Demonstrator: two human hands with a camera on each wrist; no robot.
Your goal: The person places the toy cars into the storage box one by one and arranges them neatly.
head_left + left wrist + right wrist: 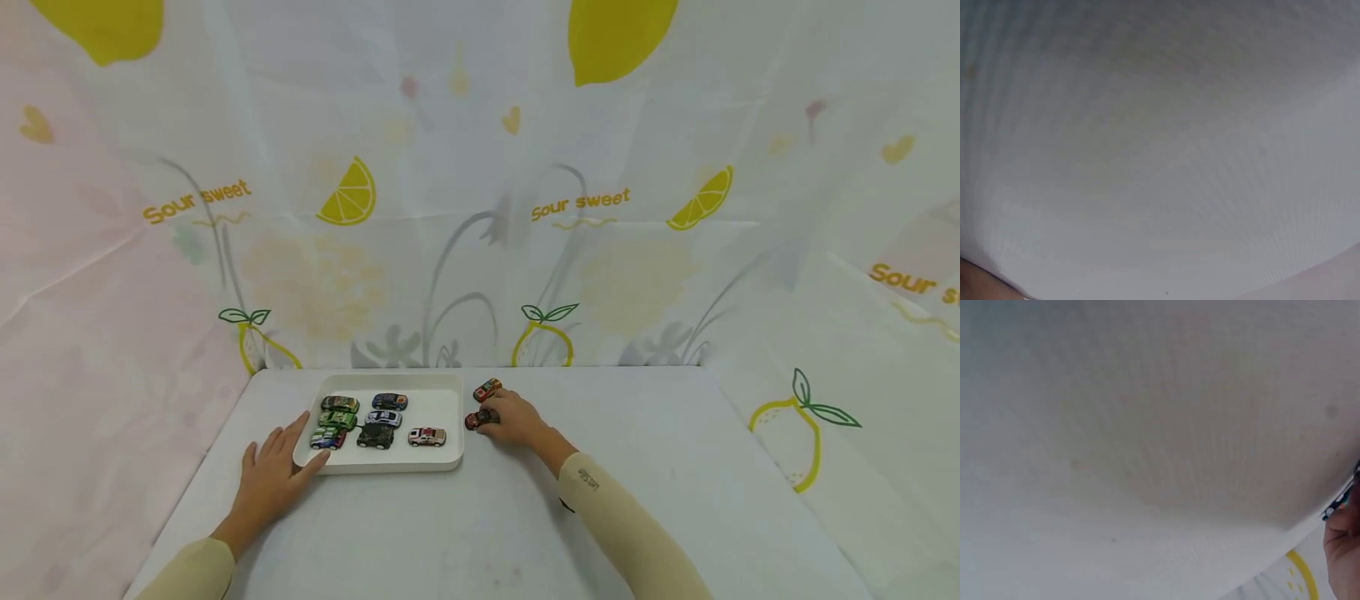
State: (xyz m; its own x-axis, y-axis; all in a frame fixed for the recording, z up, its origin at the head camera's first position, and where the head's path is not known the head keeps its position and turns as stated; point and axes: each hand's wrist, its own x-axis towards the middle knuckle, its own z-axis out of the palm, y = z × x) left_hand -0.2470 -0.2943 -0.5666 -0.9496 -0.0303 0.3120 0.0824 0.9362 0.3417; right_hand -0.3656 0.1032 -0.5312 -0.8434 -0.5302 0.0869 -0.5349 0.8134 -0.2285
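Observation:
A white tray holds several small toy cars, among them a white-and-red one, a black one and a green one. My left hand rests at the tray's left front corner, fingers spread along the rim. Just right of the tray, my right hand pinches a dark red-and-black toy car at the table surface. An orange-and-green toy car lies right behind it, near the knuckles. The right wrist view catches only part of that hand at its edge.
A white cloth covers the table. Behind it hangs a lemon-print curtain, which also closes off both sides. Pale fabric fills most of both wrist views.

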